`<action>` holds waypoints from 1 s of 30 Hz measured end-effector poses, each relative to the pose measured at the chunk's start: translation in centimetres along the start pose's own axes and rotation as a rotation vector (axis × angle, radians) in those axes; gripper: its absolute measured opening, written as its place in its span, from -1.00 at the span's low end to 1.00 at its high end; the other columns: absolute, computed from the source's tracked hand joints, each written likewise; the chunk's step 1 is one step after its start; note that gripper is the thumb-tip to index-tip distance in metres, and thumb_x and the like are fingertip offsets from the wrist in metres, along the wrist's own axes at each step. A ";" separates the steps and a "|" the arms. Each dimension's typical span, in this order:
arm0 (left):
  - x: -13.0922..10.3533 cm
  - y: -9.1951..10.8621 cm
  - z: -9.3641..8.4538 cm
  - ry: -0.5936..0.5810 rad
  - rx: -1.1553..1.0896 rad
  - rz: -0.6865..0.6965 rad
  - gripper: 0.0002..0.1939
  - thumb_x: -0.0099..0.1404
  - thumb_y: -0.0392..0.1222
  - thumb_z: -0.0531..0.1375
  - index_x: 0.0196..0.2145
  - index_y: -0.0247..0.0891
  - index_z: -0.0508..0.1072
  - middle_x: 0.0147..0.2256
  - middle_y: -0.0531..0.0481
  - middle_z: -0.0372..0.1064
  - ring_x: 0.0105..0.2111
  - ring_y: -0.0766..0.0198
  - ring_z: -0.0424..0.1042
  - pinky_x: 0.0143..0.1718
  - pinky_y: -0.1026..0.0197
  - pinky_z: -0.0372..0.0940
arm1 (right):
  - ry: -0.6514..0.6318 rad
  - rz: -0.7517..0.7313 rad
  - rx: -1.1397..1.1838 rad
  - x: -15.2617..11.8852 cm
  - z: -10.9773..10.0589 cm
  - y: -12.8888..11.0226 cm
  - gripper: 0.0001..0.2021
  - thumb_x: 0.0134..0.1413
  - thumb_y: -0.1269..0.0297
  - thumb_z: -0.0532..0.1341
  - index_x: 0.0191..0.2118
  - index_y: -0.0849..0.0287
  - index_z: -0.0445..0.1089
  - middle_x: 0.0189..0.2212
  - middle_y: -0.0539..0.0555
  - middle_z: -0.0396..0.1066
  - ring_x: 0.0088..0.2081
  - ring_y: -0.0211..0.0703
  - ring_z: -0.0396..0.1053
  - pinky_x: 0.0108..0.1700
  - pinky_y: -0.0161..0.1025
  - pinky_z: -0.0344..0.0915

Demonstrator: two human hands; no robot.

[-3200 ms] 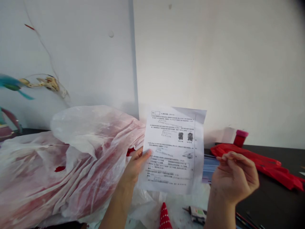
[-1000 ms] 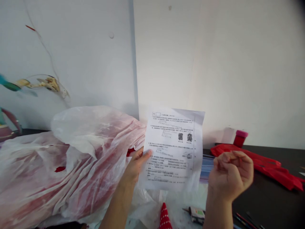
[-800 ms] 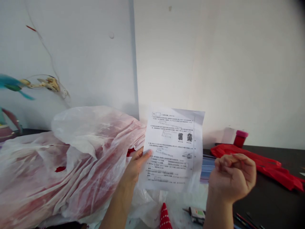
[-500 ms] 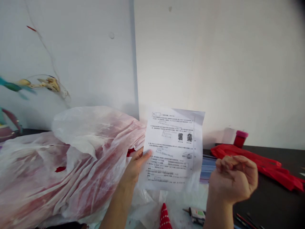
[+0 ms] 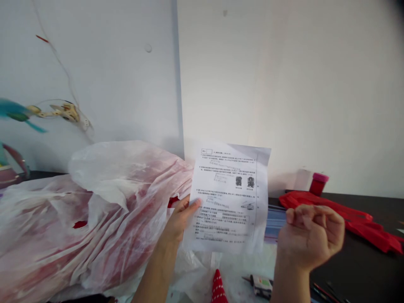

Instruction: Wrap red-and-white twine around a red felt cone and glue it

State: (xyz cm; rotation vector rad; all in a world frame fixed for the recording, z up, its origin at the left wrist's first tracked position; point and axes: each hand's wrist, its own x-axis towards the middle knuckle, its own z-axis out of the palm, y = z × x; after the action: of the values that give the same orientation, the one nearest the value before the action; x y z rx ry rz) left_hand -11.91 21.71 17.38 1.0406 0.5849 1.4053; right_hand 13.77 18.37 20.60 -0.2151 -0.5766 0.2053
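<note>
A white printed sheet (image 5: 227, 198) with handwriting and small pictures is held upright above the table. My left hand (image 5: 183, 214) pinches its left edge, thumb on the front. To the right of the sheet, my right hand (image 5: 311, 235) is raised with its fingers curled in towards the palm; nothing shows in it, and it is apart from the paper. Blue flat items (image 5: 274, 225) lie behind the sheet's right edge, partly hidden.
Translucent plastic over reddish stuff (image 5: 126, 223) fills the left. A red bag (image 5: 344, 216) and a pink-lidded jar (image 5: 318, 184) are at the right. A red dotted cone (image 5: 217, 288) and a small bottle (image 5: 261, 286) lie in front. A pale wall stands behind.
My right hand has shifted slightly to the right, still curled. The teal thing at the far left edge has moved. The sheet and my left hand are almost unchanged.
</note>
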 end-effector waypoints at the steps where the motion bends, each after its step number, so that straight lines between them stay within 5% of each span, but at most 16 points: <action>1: 0.0 0.0 0.0 0.000 0.000 -0.004 -0.62 0.24 -0.16 0.39 -0.01 -0.33 0.57 -0.17 -0.23 0.62 -0.13 -0.12 0.60 -0.12 -0.02 0.50 | -0.003 0.021 -0.004 0.0 0.1 0.0 -0.73 -0.26 0.58 0.27 -0.33 0.16 0.47 -0.53 -0.07 0.38 -0.48 -0.25 0.30 -0.60 -0.36 0.25; 6: 0.1 -0.2 -0.3 -0.013 -0.010 -0.006 -0.59 0.23 -0.16 0.40 0.02 -0.32 0.56 -0.13 -0.24 0.61 -0.13 -0.13 0.61 -0.07 -0.06 0.49 | -0.028 0.065 -0.042 0.0 0.3 0.2 -0.70 -0.20 0.58 0.34 -0.25 0.19 0.46 -0.42 -0.03 0.45 -0.39 -0.25 0.41 -0.50 -0.37 0.42; 23: 0.1 -0.1 -0.2 -0.007 -0.016 -0.008 -0.64 0.25 -0.19 0.38 0.00 -0.33 0.56 -0.18 -0.21 0.62 -0.12 -0.12 0.60 -0.07 -0.05 0.49 | -0.067 0.025 0.014 0.2 -0.3 0.0 -0.58 -0.40 0.55 0.10 -0.28 0.14 0.46 -0.58 -0.06 0.25 -0.51 -0.24 0.12 -0.63 -0.37 0.14; 30: 0.0 -0.1 -0.1 -0.006 -0.011 0.001 -0.62 0.23 -0.17 0.40 -0.01 -0.33 0.57 -0.15 -0.23 0.61 -0.12 -0.13 0.60 -0.08 -0.05 0.49 | 0.038 -0.078 -0.064 -0.2 0.0 -0.1 -0.68 -0.37 0.59 0.14 -0.38 0.16 0.42 -0.61 -0.12 0.19 -0.58 -0.31 0.08 -0.63 -0.35 0.06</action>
State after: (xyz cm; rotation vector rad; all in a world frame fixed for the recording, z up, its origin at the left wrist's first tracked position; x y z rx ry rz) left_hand -11.99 21.80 17.27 1.0366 0.5719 1.4045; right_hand 13.66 18.21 20.56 -0.2572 -0.5536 0.1068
